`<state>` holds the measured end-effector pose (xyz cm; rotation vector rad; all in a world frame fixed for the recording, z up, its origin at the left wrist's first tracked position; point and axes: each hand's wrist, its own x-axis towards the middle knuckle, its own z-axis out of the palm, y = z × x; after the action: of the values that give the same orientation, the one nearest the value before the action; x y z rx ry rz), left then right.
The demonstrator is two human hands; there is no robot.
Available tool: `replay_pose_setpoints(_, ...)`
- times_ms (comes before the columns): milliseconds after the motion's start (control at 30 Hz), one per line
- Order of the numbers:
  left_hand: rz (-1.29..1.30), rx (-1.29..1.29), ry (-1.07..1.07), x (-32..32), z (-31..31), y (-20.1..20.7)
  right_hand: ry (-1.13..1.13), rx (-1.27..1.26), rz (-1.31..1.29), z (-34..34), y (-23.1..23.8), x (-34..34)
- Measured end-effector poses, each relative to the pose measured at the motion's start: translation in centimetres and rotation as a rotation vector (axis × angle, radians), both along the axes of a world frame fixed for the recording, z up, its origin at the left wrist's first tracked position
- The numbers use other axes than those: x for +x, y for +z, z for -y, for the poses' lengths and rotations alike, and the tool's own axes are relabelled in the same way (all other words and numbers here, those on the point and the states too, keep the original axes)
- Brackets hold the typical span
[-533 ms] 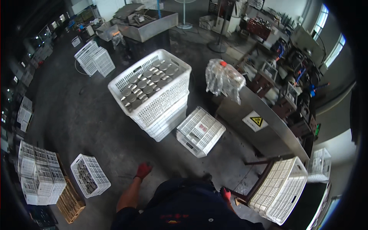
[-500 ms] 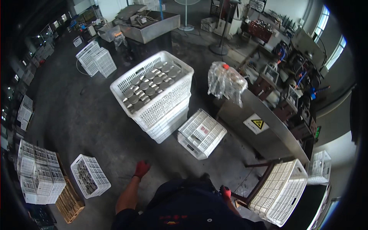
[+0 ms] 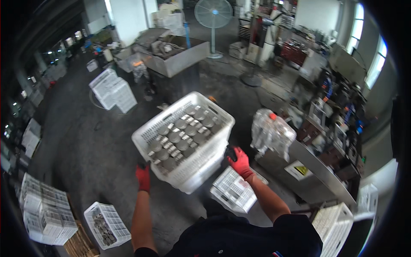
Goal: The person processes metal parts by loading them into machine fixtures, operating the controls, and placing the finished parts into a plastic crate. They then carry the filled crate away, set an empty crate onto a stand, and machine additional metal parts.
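A white slatted plastic crate stands at the centre on top of another white crate, stacked. Rows of round grey metal pieces and shiny narrow ones fill it. My left hand, in a red glove with dark fingertips, is raised at the crate's near left corner, its fingers stretched toward the wall and slightly blurred. On the other side, my right hand, in a matching red and black glove, reaches up by the crate's right wall with fingers extended. Whether either hand touches the crate I cannot make out.
A white crate lies beneath my right forearm. A metal panel with a yellow warning sign and a plastic-wrapped bundle stand right. Left are a crate of metal pieces and stacked crates. A fan stands far back.
Both my hands have risen and moved forward from near my body to the sides of the stacked crate. The view has tilted up, so the surroundings sit lower in the picture.
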<state>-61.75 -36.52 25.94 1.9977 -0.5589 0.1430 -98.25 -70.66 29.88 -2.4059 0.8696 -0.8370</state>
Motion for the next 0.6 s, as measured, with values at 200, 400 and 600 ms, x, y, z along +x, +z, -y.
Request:
replay_pose_setpoints(200, -0.207, 0.35, 0.12, 2.4, 3.5, -1.0, -0.071, -0.266, -0.199, 14.9, 5.2, 14.8)
replay_pose_setpoints(400, -0.454, 0.272, 0.238, 1.9, 4.1, 0.9, -0.066, 0.292, -0.397, 25.6, -1.7, 25.3)
replay_pose_setpoints(600, -0.614, 0.082, 0.281, 3.7, 6.6, -1.6, 0.173, 0.319, -0.271, 31.6, -6.1, 27.0)
